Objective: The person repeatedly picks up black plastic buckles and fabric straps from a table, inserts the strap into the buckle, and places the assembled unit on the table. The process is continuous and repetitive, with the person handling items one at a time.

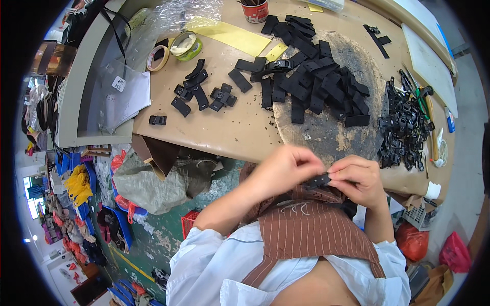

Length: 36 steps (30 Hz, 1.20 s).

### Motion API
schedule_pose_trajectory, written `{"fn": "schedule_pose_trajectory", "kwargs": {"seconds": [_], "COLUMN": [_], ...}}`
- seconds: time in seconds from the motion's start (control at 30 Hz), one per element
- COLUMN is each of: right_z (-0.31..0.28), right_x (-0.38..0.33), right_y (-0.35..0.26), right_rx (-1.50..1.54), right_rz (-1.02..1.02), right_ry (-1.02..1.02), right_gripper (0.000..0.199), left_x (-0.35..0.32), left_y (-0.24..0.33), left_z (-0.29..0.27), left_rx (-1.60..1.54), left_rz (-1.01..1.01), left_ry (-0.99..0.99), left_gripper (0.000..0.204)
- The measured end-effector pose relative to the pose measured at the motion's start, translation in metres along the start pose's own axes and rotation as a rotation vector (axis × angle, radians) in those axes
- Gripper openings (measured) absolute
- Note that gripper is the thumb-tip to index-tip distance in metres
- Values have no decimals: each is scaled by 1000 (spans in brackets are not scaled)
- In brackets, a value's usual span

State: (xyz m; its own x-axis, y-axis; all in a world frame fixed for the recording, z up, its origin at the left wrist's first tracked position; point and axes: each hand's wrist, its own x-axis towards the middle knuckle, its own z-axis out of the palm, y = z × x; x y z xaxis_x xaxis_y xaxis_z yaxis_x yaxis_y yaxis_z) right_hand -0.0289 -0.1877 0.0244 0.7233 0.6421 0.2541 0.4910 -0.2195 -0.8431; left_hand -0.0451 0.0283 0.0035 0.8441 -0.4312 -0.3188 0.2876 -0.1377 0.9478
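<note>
Both hands meet just off the desk's point(240, 132) near edge: left hand point(283, 171) and right hand point(360, 178) fingers pinch a short black strap piece point(319, 180) between them, held close for handling; strap pile point(311, 76) lies mid-desk.

A small assembly workshop, probably for strap hardware: a paper-covered surface point(240, 127) carries heaped black webbing strips point(316, 76), plastic buckles point(406, 127) at right, tape roll point(157, 57) far left.
</note>
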Motion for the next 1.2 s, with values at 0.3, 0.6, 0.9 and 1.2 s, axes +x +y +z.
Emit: {"fn": "schedule_pose_trajectory", "kwargs": {"seconds": [0.3, 0.6, 0.9, 1.2], "right_z": [1, 16, 12, -2], "right_x": [-15, -18, -14, -3], "right_y": [2, 14, 12, -17], "right_rx": [648, 600, 476, 565], "right_rz": [220, 341, 312, 161], "right_ry": [135, 221, 257, 302], "right_gripper": [25, 29, 20, 23], "left_x": [66, 49, 39, 8], "left_y": [-3, -20, -17, 27], "left_z": [-101, -83, -55, 34], "left_rx": [623, 399, -201, -539], "left_rz": [-33, 25, 289, 235], "left_ry": [719, 683, 758, 320], "left_gripper": [45, 51, 26, 18]}}
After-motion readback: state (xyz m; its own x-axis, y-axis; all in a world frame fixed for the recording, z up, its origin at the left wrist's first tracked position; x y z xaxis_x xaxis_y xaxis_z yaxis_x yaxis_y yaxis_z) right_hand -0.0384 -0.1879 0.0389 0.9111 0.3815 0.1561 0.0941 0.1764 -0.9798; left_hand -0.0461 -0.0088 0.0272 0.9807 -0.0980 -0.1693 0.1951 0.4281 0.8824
